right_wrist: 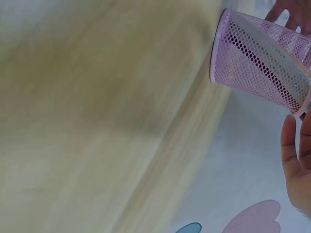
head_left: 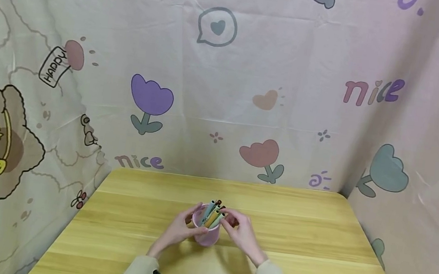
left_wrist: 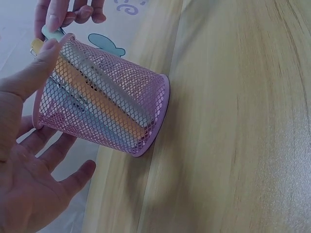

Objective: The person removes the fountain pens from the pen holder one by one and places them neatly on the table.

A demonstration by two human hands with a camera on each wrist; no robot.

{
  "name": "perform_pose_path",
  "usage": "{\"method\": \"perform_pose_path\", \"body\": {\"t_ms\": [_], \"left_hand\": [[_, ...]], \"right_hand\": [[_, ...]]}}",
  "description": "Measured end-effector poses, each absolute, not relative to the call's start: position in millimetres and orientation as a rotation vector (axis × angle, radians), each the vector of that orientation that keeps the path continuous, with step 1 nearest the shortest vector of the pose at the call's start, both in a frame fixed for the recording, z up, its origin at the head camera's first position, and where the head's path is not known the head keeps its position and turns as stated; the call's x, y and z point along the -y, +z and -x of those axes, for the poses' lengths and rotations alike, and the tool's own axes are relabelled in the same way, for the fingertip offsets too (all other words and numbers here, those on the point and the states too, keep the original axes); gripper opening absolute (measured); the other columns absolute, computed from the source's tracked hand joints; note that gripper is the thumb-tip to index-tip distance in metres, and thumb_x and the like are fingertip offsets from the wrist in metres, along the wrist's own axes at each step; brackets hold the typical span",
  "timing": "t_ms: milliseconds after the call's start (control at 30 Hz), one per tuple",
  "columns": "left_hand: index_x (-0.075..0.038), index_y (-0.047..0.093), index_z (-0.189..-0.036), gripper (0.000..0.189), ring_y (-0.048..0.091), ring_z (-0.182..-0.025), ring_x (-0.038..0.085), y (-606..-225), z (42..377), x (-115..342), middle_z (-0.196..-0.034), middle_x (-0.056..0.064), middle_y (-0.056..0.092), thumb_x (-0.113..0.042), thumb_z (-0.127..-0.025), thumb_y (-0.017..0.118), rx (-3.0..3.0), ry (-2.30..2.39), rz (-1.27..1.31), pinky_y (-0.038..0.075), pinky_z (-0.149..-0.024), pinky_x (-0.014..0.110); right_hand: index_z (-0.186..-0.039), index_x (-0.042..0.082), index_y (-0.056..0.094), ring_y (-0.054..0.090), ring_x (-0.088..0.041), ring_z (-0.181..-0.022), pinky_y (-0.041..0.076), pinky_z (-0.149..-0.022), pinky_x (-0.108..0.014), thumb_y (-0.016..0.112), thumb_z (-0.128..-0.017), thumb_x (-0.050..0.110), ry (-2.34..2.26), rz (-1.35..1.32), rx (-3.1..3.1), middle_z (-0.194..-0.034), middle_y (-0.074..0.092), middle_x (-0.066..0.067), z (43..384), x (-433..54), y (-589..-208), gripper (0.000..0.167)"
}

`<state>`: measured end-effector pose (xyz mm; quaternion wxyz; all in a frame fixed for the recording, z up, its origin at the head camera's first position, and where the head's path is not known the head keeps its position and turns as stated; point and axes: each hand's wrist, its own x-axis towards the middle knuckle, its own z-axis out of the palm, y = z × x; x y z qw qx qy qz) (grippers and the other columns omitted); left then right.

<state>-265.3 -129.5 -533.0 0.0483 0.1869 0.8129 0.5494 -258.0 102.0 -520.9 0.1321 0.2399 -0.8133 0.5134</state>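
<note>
A pink mesh pen cup [head_left: 206,238] stands on the table with several pens in it, among them a blue pen [head_left: 208,210] and a yellow-orange pen [head_left: 212,218]. My left hand [head_left: 178,232] holds the cup near its rim, thumb on the near side and fingers round the far side. At the rim's right side, my right hand [head_left: 243,233] pinches the top of a pale green pen [left_wrist: 52,34] between thumb and finger. Through the mesh in the right wrist view, the pens' lower parts show inside the cup [right_wrist: 257,60]; the right fingertips are partly cut off there.
A wood-grain table [head_left: 132,199] lies under the cup and both forearms. Behind it and at both sides hangs a pale printed cloth [head_left: 226,87] with flowers, hearts and lettering.
</note>
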Motion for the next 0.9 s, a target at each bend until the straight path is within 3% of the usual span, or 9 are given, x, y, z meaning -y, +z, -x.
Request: {"method": "perform_pose_path", "body": {"t_ms": [300, 367, 533, 600, 900], "left_hand": [[0.003, 0.031, -0.155, 0.091, 0.048, -0.137, 0.048, -532.1, 265.3, 131.5, -0.155, 0.029, 0.041, -0.021, -0.084, 0.082, -2.496, 1.656, -0.608, 0.041, -0.115, 0.061], [0.003, 0.031, -0.155, 0.09, 0.047, -0.138, 0.048, -532.7, 265.3, 131.9, -0.155, 0.029, 0.041, -0.021, -0.084, 0.082, -2.49, 1.661, -0.612, 0.04, -0.116, 0.06], [0.002, 0.032, -0.155, 0.089, 0.046, -0.14, 0.048, -534.8, 265.2, 131.9, -0.155, 0.029, 0.041, -0.021, -0.084, 0.082, -2.479, 1.68, -0.608, 0.039, -0.117, 0.06], [0.002, 0.032, -0.155, 0.089, 0.046, -0.14, 0.048, -535.1, 264.9, 131.8, -0.155, 0.029, 0.041, -0.021, -0.085, 0.082, -2.476, 1.683, -0.602, 0.039, -0.117, 0.06], [0.003, 0.031, -0.155, 0.09, 0.044, -0.141, 0.049, -535.6, 265.8, 131.6, -0.156, 0.029, 0.039, -0.021, -0.085, 0.082, -2.465, 1.69, -0.586, 0.037, -0.117, 0.061]], "right_hand": [[-0.112, 0.001, 0.069, 0.051, 0.006, -0.055, 0.051, -0.047, -0.016, 0.075, -0.085, 0.0, 1.368, -0.773, 2.399, -0.07, 0.07, -0.007, 253.8, -99.0, -515.9, 0.027], [-0.113, 0.0, 0.068, 0.054, 0.001, -0.052, 0.05, -0.044, -0.016, 0.074, -0.087, 0.0, 1.402, -0.775, 2.421, -0.072, 0.072, -0.012, 252.2, -98.3, -515.0, 0.027], [-0.119, -0.003, 0.066, 0.062, -0.027, -0.048, 0.05, -0.04, -0.018, 0.07, -0.09, 0.002, 1.506, -0.761, 2.497, -0.078, 0.072, -0.022, 250.4, -97.9, -513.3, 0.029], [-0.122, -0.004, 0.064, 0.063, -0.031, -0.05, 0.051, -0.04, -0.019, 0.069, -0.091, 0.002, 1.507, -0.772, 2.528, -0.079, 0.072, -0.022, 250.5, -98.1, -512.4, 0.031], [-0.122, -0.002, 0.064, 0.053, 0.002, -0.043, 0.051, -0.038, -0.022, 0.059, -0.098, 0.002, 1.482, -0.883, 2.589, -0.084, 0.073, -0.023, 253.2, -101.4, -500.7, 0.025]]}}
